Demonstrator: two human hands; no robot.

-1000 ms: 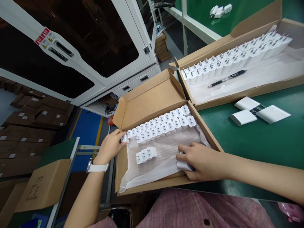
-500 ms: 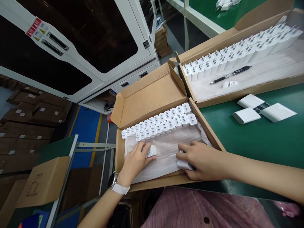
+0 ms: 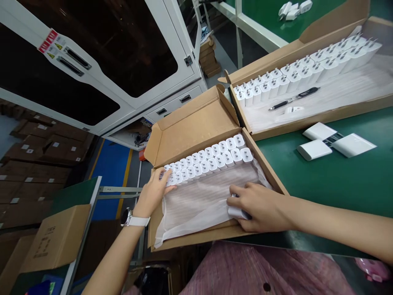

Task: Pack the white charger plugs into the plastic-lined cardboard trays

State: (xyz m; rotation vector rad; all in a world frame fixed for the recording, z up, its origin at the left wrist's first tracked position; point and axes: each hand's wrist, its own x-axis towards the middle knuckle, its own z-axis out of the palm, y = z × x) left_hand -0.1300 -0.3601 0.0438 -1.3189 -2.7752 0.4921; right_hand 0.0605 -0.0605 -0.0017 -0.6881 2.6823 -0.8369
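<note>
Clasped beneath the curled fingers of the right hand (image 3: 260,207) is a smooth white plastic piece (image 3: 237,212), mostly hidden, at the near right part of a shallow brown cardboard box (image 3: 272,177). By the left hand (image 3: 154,190), the left end of two rows of rounded white plastic chargers with metal prongs (image 3: 211,165) is touched; whether one is pinched there cannot be told. Both rows are set prongs-up along the lid side of the box, on a translucent white foam sheet (image 3: 202,198). Beyond, in a second brown cardboard box (image 3: 319,125), similar white pronged chargers (image 3: 294,80) are lined up behind a black-and-clear pen (image 3: 294,98). Three flat white plastic adapters (image 3: 354,145) are laid on the green tabletop (image 3: 334,188).
</note>
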